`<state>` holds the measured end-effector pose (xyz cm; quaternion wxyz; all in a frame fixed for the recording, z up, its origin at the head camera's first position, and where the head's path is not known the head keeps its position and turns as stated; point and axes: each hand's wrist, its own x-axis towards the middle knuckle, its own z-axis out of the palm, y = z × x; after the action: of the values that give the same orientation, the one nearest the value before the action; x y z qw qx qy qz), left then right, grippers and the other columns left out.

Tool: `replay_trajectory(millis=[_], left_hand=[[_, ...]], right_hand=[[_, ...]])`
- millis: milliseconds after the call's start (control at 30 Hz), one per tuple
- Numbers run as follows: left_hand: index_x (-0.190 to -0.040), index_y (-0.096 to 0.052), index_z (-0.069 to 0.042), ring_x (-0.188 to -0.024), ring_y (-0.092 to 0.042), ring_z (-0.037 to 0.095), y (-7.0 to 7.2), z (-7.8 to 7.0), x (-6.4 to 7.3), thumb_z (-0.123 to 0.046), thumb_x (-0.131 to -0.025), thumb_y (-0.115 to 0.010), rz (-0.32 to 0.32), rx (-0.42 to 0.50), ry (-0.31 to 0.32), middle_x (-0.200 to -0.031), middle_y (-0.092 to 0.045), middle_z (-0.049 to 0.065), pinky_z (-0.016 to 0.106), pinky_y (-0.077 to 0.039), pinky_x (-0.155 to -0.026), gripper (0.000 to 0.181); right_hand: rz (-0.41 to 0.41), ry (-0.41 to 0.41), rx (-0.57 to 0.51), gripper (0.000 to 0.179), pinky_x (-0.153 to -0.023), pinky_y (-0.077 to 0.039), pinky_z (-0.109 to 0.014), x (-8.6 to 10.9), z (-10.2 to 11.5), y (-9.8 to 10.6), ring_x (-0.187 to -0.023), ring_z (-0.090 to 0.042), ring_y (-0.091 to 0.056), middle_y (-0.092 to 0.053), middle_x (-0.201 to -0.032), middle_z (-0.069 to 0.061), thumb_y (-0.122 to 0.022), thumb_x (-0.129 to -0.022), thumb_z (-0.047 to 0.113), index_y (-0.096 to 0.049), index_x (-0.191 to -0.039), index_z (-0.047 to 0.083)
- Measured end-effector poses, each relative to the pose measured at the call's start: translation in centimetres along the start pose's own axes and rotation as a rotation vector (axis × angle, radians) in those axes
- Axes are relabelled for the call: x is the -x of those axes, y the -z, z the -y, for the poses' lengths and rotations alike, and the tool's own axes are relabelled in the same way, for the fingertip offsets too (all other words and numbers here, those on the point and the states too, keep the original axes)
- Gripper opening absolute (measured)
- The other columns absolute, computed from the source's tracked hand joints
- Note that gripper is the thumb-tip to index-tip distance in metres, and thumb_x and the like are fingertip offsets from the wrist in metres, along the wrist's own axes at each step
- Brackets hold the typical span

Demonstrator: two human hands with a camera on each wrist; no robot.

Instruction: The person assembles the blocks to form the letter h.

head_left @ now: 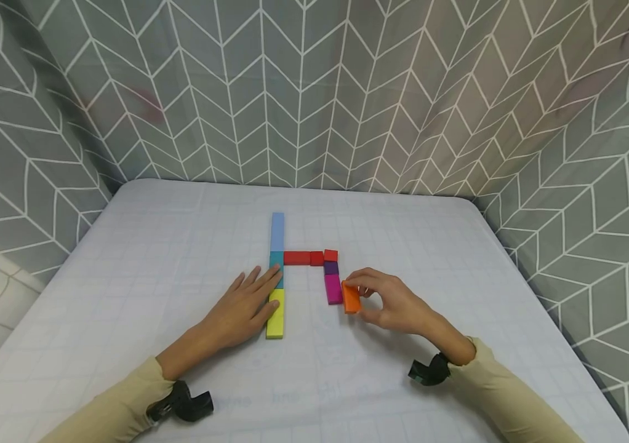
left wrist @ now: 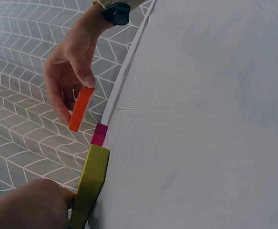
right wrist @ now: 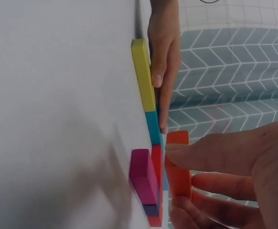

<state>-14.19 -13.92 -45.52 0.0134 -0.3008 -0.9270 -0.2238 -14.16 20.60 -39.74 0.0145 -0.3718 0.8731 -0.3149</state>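
Observation:
Between the thumb and fingers of my right hand an orange block is pinched, held up over the table beside the magenta block. My left hand rests with fairly straight fingers on the teal block and the yellow block. Light blue, teal and yellow blocks form one straight column. From the teal one a long red block runs right to two small red blocks. Below the right-hand red block, a dark purple block and the magenta one continue toward me.
A white cloth covers the table, whose far edge meets a grey curtain with white chevron lines. Small black devices are strapped to both wrists at the beige sleeves.

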Motion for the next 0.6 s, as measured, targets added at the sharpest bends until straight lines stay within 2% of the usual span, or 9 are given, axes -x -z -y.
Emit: replay_trajectory(millis=[167,600], left_hand=[[-0.162,-0.034,-0.005,-0.153,-0.021,0.041,0.1,-0.1,0.0,-0.035,-0.109,-0.053,0.008,0.005,0.005,-0.169,-0.027,0.008,0.063,-0.014,-0.121,0.064],[-0.163,-0.034,-0.007,-0.154,-0.021,0.041,-0.1,0.1,0.1,-0.036,-0.109,-0.052,0.008,-0.001,0.004,-0.169,-0.027,0.008,0.063,-0.014,-0.121,0.064]], right_hand=[[0.041,0.033,-0.016,0.047,-0.088,-0.058,-0.038,0.2,0.0,-0.7,-0.102,-0.017,-0.063,-0.064,-0.129,-0.006,-0.078,-0.083,-0.006,-0.068,-0.129,0.001],[0.103,-0.037,-0.034,0.05,-0.087,-0.058,-0.036,0.5,0.7,-1.8,-0.104,-0.015,-0.062,-0.062,-0.133,-0.004,-0.08,-0.084,-0.001,-0.069,-0.132,0.004]])
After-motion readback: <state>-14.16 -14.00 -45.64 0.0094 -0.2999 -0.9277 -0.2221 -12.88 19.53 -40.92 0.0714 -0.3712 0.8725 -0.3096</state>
